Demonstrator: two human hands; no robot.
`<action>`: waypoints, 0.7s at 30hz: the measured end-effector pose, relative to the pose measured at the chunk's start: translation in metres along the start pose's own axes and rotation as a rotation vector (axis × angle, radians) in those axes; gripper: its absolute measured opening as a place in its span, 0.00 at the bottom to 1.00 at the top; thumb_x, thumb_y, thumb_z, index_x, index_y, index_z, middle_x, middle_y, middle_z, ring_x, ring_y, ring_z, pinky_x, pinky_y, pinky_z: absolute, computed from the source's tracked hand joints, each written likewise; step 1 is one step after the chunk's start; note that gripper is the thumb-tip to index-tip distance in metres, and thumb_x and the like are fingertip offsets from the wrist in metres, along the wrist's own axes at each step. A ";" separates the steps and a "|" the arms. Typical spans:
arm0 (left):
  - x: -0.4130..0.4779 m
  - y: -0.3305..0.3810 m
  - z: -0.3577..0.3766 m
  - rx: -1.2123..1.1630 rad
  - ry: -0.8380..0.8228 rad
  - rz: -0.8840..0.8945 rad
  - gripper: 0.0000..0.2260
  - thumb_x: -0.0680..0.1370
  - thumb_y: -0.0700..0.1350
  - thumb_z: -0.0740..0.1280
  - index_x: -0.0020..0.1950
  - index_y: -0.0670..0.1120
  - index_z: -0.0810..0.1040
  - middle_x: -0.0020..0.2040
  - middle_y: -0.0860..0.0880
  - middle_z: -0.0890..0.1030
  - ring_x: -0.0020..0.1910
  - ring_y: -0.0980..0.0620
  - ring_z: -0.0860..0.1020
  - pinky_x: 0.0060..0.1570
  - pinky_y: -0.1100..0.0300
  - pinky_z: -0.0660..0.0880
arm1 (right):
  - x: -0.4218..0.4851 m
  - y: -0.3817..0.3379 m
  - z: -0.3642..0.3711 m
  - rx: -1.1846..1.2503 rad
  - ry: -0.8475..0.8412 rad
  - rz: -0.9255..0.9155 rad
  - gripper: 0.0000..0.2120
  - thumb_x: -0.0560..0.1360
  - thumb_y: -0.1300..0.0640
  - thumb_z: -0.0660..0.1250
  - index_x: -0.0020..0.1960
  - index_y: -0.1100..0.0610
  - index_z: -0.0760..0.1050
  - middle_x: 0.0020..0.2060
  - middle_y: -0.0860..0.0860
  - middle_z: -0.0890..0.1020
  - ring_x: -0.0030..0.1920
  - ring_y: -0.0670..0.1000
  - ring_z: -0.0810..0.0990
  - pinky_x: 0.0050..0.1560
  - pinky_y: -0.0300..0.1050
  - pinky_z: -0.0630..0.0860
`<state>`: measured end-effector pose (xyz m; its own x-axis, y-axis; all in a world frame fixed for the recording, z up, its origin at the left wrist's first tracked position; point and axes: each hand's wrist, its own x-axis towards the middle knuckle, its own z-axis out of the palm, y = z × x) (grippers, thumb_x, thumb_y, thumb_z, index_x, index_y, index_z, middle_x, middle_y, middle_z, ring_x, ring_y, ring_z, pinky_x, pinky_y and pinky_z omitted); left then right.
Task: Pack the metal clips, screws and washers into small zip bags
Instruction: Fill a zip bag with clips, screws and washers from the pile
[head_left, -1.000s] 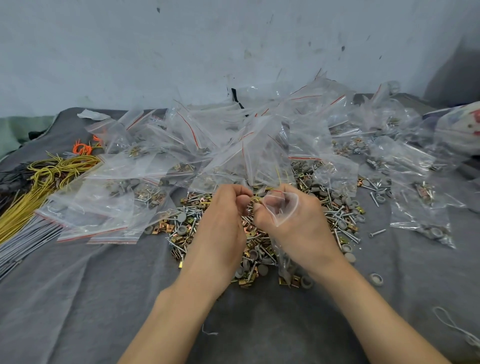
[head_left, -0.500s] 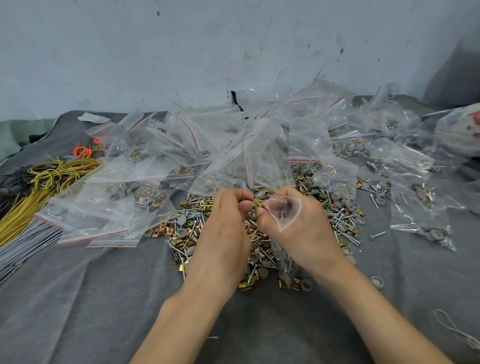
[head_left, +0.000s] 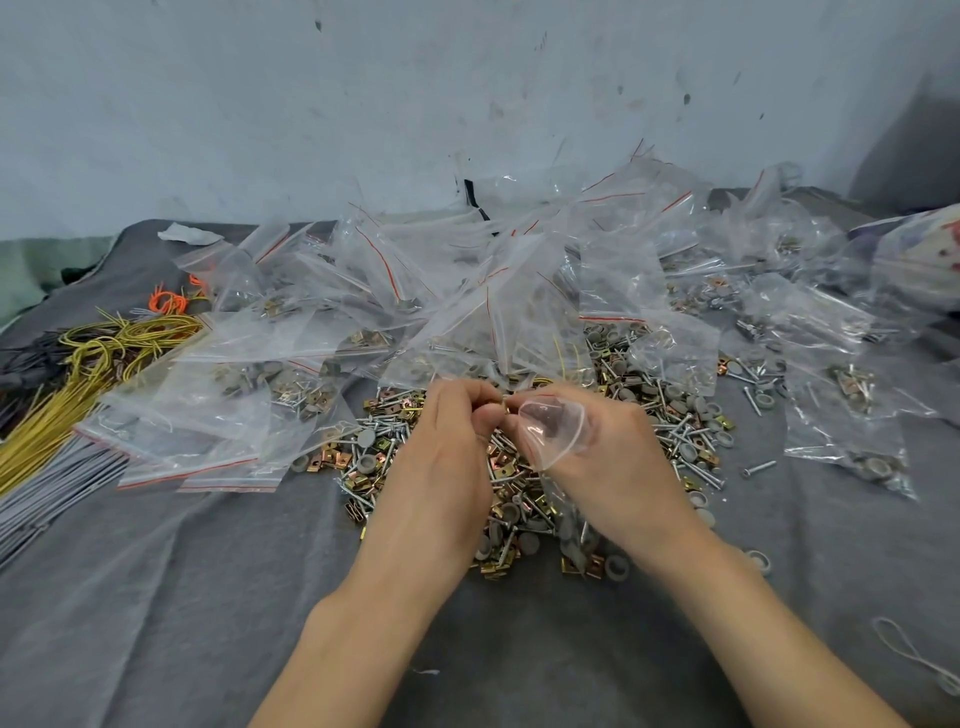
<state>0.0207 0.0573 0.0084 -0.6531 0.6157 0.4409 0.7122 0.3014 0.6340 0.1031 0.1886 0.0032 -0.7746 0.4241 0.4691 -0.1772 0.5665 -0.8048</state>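
Head view. Judged roughly midway: dozens of filled zip bags (head_left: 363, 338) heaped along the far edge of the tabletop (head_left: 156, 597), too overlapped to count. Left to pack: one loose pile of clips, screws and washers (head_left: 675, 415) at the centre. Right hand (head_left: 613, 457) gripping one open zip bag (head_left: 553, 431); left hand (head_left: 441, 457) pinching what looks like one metal clip (head_left: 504, 408) at its mouth.
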 end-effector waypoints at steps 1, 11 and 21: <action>0.001 0.000 0.000 -0.061 -0.004 -0.032 0.11 0.79 0.63 0.47 0.49 0.62 0.66 0.47 0.61 0.76 0.47 0.65 0.74 0.42 0.66 0.70 | 0.000 0.001 0.000 0.003 0.006 0.009 0.09 0.76 0.54 0.76 0.48 0.40 0.83 0.43 0.38 0.85 0.43 0.41 0.84 0.41 0.31 0.76; 0.001 0.006 -0.001 -0.234 -0.007 -0.072 0.08 0.84 0.46 0.54 0.49 0.55 0.70 0.41 0.60 0.80 0.44 0.63 0.78 0.42 0.72 0.71 | 0.001 0.005 0.004 0.185 -0.028 0.119 0.11 0.72 0.47 0.74 0.46 0.55 0.82 0.39 0.55 0.84 0.42 0.59 0.82 0.45 0.58 0.80; 0.001 0.012 -0.008 -0.282 -0.085 -0.053 0.07 0.84 0.40 0.56 0.52 0.43 0.73 0.41 0.54 0.79 0.39 0.66 0.77 0.39 0.75 0.70 | 0.000 0.006 -0.001 0.225 -0.089 0.182 0.04 0.73 0.58 0.77 0.46 0.55 0.84 0.39 0.45 0.86 0.41 0.41 0.83 0.44 0.36 0.77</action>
<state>0.0260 0.0556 0.0219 -0.6547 0.6671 0.3555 0.5705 0.1276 0.8113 0.1029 0.1928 -0.0010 -0.8544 0.4351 0.2841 -0.1528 0.3122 -0.9377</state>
